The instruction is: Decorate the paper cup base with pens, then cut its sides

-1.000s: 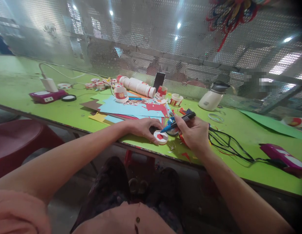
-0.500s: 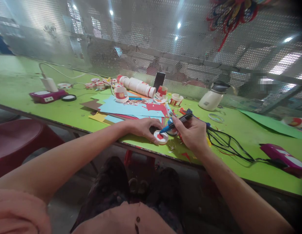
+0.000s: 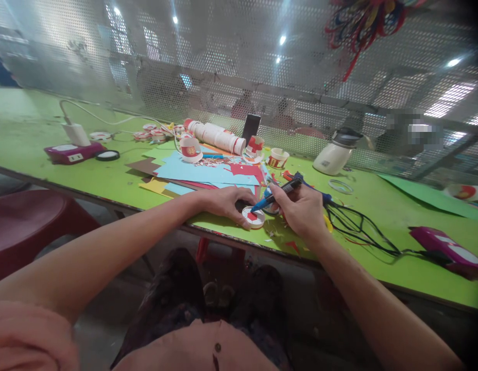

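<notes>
My left hand [image 3: 232, 204] grips the rim of a small round white paper piece [image 3: 258, 223] with a red shape in its middle, resting on the green table near the front edge. In my right hand [image 3: 303, 208] is a blue-tipped marker [image 3: 279, 194] with a dark barrel, slanted down to the left. Its tip meets the top face of the round piece beside the red patch. Paper scraps lie beneath and around my right hand. Behind my hands are stacked sheets of coloured paper [image 3: 192, 172] with a red sheet on top.
Cut paper cups [image 3: 277, 157] and a long white paper roll [image 3: 218, 137] stand behind the paper. A phone [image 3: 251, 128] leans upright at the back. To the right are a kettle [image 3: 334, 154], black cables [image 3: 358, 224] and a purple power strip [image 3: 443, 247]. A red stool [image 3: 30, 221] is at left.
Almost nothing differs. The whole view has shifted very slightly, and the marker tip remains on the round paper piece between both frames.
</notes>
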Demonstrator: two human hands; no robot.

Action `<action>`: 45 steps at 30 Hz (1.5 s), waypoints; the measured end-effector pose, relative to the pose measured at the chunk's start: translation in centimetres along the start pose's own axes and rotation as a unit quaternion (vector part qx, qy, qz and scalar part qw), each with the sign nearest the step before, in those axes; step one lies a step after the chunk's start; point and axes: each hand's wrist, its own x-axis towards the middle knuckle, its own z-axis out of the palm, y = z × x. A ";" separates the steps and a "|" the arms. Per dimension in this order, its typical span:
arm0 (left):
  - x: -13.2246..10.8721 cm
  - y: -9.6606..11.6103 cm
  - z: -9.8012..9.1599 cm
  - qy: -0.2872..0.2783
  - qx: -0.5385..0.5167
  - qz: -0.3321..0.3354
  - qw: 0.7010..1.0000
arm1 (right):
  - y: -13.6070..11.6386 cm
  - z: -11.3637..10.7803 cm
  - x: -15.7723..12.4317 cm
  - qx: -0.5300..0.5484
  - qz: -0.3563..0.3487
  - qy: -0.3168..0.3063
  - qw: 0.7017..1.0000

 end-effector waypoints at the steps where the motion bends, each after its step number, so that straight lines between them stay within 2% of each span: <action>1: 0.0 0.0 0.0 0.000 0.002 0.000 1.000 | 0.0 0.0 0.0 0.001 0.003 0.002 1.000; 16: 0.0 0.0 0.0 -0.011 0.010 -0.002 1.000 | -0.1 0.0 -0.2 0.025 0.027 -0.009 0.999; 18: 0.0 0.0 0.0 -0.008 0.012 -0.006 1.000 | -0.1 -0.1 -0.1 0.036 0.017 0.012 0.999; 22: -0.1 -0.1 0.0 -0.007 0.012 -0.027 1.000 | 0.0 -0.4 0.3 0.086 -0.004 0.097 0.992; 25: -0.1 -0.2 0.1 -0.002 0.007 -0.022 1.000 | 0.2 -0.5 0.5 0.106 -0.006 0.125 0.986; 32: -0.2 -0.1 0.4 0.018 -0.005 -0.029 0.999 | 0.8 -0.8 1.2 0.177 -0.005 0.158 0.971; 38: -0.1 0.1 0.8 0.037 -0.007 -0.055 0.998 | 0.9 -0.9 1.4 0.227 -0.014 0.153 0.962; 45: -0.1 -0.1 0.0 -0.009 -0.017 -0.017 1.000 | 0.4 -1.8 1.8 0.261 -0.003 0.169 0.951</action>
